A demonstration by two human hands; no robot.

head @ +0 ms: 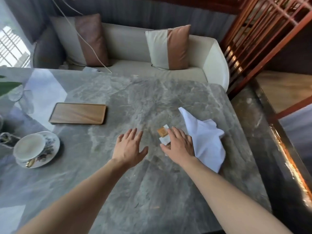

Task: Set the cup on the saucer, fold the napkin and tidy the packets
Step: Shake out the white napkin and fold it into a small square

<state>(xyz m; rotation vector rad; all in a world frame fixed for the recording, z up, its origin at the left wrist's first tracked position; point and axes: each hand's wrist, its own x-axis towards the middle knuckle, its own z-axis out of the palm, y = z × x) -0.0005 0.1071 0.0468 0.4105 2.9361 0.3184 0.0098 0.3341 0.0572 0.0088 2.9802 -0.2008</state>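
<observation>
Grey veined marble surface [152, 102] carries everything. White floral porcelain cup [29, 146] sits on its matching floral saucer [53, 142] at the left edge, a small gold spoon [31, 163] resting on the saucer's near rim. Flat rectangular wooden tray [78, 113] lies beyond the cup, well apart from it.

Left hand [129, 147] is palm down over bare surface, fingers [133, 133] spread, holding nothing; contact with the surface can't be confirmed. Right hand [179, 146] is palm down over the small paper packets [163, 135], fingers loosely spread, thumb out to the left. One orange packet and white ones poke out past the fingertips; any others are hidden under the palm. Can't tell whether the hand presses them or only covers them.

White cloth napkin [205, 137] lies crumpled and unfolded just right of the right hand, touching its edge, one corner pointing away toward the cream sofa [131, 48].
</observation>
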